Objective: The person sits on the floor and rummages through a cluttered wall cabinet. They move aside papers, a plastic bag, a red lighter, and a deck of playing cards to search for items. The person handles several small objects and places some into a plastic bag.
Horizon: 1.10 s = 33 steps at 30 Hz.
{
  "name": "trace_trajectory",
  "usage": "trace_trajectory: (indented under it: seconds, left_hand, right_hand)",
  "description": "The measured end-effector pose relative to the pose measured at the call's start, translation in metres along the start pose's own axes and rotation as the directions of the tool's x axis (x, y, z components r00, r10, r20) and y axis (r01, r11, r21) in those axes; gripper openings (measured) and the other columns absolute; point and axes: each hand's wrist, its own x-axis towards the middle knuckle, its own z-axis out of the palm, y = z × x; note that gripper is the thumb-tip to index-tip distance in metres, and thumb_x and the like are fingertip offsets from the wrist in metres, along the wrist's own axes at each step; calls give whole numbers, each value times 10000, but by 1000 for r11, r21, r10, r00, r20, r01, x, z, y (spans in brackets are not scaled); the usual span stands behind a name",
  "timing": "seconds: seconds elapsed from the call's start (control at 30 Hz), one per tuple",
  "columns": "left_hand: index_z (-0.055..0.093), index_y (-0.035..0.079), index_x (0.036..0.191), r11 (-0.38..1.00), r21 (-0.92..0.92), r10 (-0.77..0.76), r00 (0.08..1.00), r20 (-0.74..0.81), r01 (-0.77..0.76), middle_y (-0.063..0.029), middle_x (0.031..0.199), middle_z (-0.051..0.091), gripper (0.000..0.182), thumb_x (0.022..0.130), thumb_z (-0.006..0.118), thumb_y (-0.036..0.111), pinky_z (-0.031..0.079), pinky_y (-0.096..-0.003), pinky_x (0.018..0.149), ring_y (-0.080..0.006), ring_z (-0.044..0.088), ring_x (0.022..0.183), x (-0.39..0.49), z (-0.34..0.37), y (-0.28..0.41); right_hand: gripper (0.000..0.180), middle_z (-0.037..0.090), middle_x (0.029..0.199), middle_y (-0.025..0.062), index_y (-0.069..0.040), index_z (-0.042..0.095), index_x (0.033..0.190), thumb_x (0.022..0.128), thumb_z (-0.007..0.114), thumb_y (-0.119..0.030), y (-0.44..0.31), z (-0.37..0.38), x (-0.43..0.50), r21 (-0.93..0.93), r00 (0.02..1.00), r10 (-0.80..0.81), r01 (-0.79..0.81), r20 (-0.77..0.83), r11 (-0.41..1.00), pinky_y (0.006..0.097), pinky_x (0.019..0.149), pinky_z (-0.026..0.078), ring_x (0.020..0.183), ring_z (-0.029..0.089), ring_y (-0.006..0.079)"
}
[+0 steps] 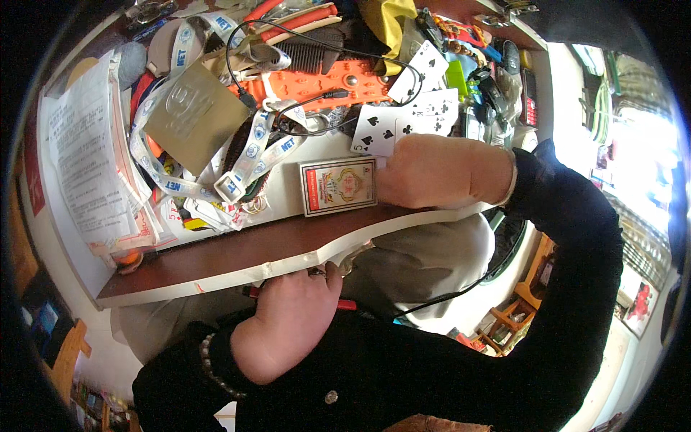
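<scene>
An open drawer full of small items lies before me. My right hand [445,171] is bent over its front right part, fingers hidden beneath it, close to the right end of a playing card box [340,186] and just below loose playing cards [372,131]. Whether it holds something cannot be seen. My left hand [299,316] is outside the drawer, its curled fingers at the lower edge of the drawer front [270,268]; what they hold, if anything, is unclear. A red object [346,305] shows beside that hand, near my lap.
Stacked papers [81,162] fill the drawer's left side. A printed lanyard [256,141], a gold-coloured square [197,117], a black cable [329,48], a dark comb [307,53] and an orange studded mat [324,81] crowd the middle. More clutter lies at the right.
</scene>
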Motion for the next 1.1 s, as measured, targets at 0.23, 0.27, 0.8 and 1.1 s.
trace_trajectory:
  seconds: [0.23, 0.27, 0.8, 1.1]
  left_hand:
    - [616, 25, 1092, 999, -54, 7, 1000, 6, -7, -61, 745, 641, 337, 772, 598, 128, 541, -336, 574, -221, 668, 721, -1, -3, 1]
    - [615, 22, 1062, 998, -63, 2, 1000, -9, -3, -62, 735, 632, 310, 769, 599, 124, 541, -339, 571, -225, 668, 714, -1, -3, 1]
    - [600, 43, 882, 998, -34, 42, 998, -48, -43, -93, 716, 646, 135, 761, 596, 103, 541, -370, 569, -252, 674, 687, 3, 3, -7]
    - [596, 42, 885, 997, -80, 14, 1000, -22, -16, -90, 723, 653, 134, 772, 598, 113, 556, -360, 584, -239, 687, 715, 1, 2, -4]
  right_hand:
    - [157, 524, 781, 15, -47, 571, 870, 786, 569, -179, 30, -34, -77, 974, 707, 680, 53, -193, 220, 227, 548, 370, 594, 486, 96]
    - [154, 521, 806, 16, -53, 554, 876, 807, 537, -190, 33, -30, -82, 967, 678, 691, 197, -252, 159, 215, 499, 335, 562, 448, 80]
    - [838, 602, 966, 111, -91, 468, 1317, 623, 832, -388, 36, -19, -43, -107, 627, 616, -737, -476, 667, 391, 705, 529, 883, 658, 299]
    - [579, 642, 890, 122, -56, 661, 906, 584, 831, -505, 34, -11, -54, 191, 668, 686, -662, -289, 725, 413, 720, 506, 842, 645, 327]
